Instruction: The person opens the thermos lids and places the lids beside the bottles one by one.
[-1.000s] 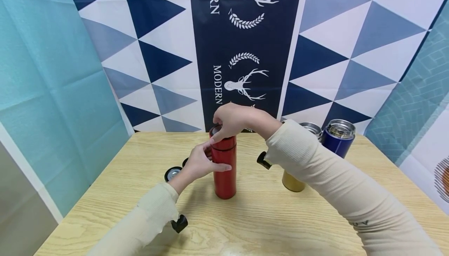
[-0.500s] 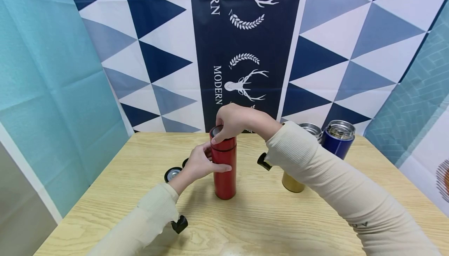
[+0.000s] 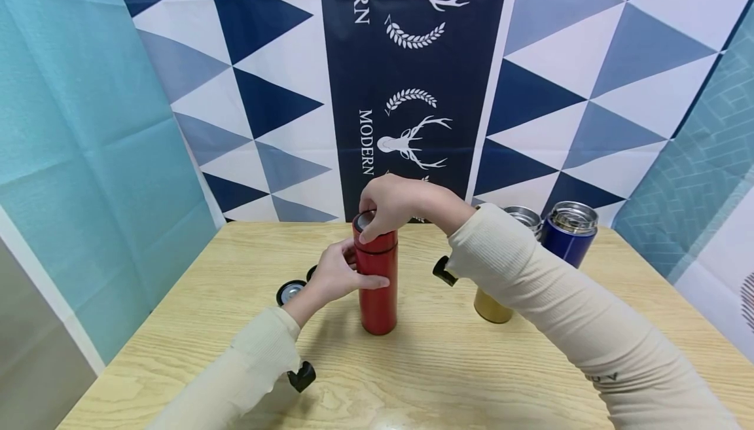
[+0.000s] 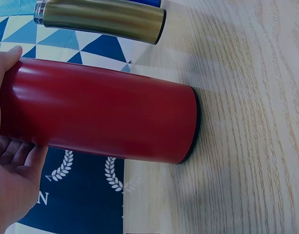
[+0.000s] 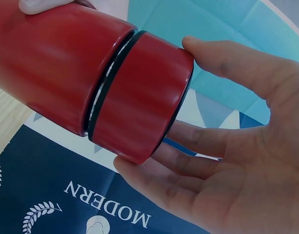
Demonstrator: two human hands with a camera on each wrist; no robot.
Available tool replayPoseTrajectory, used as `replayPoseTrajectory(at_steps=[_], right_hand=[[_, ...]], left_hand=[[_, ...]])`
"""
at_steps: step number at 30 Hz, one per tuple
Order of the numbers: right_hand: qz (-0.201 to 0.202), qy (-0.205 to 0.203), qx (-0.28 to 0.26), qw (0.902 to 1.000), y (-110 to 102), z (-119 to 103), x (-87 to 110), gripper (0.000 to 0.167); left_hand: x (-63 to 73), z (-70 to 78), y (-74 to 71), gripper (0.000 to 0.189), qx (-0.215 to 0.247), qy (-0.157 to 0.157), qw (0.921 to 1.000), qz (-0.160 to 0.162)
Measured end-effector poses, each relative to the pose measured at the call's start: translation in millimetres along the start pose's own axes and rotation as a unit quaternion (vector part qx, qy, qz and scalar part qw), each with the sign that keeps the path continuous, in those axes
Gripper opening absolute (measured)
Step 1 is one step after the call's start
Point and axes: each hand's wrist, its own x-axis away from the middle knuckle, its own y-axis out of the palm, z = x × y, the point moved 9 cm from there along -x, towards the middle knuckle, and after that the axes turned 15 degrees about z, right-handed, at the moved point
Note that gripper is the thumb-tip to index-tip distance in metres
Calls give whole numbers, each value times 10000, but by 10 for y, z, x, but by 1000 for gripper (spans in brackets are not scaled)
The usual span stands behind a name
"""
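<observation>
A red thermos (image 3: 377,305) stands upright on the table in the head view. My left hand (image 3: 337,276) grips its body from the left, thumb across the front and fingers behind. From above, my right hand (image 3: 389,206) holds the red lid (image 5: 140,92) by its edge between thumb and fingertips. A narrow gap with a silvery line shows between lid and body in the right wrist view. In the left wrist view the thermos's black-rimmed base meets the wood, and my left palm curves round its upper body.
To the right stand a gold thermos (image 3: 493,307), partly behind my right sleeve, and a blue thermos (image 3: 567,240), both with bare steel mouths. A black-rimmed lid (image 3: 290,291) lies left of my left wrist, another partly hidden beside it. A patterned cloth (image 3: 283,57) hangs behind the table.
My right thumb and fingers have shifted slightly on the lid's edge. The left hand and the red thermos stay where they were.
</observation>
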Motion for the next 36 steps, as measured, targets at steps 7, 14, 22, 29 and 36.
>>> replayPoseTrajectory(at_steps=[7, 14, 22, 29, 36], right_hand=[[-95, -246, -221, 9994, 10, -10, 13, 35], [-197, -613, -364, 9973, 6, -22, 30, 41], [-410, -964, -610, 9926, 27, -23, 31, 49], [-484, -1137, -792, 9892, 23, -41, 42, 54], [-517, -1270, -1015, 9853, 38, -35, 26, 55]], left_hand=[[-3, 4, -1, 63, 30, 22, 10000, -8], [-6, 3, 0, 64, 51, 46, 10000, -8], [-2, 21, 1, 63, 63, 159, 9998, -62], [-4, 27, 3, 62, 41, 203, 9998, -73], [-4, 18, 2, 62, 34, 167, 9998, -74]])
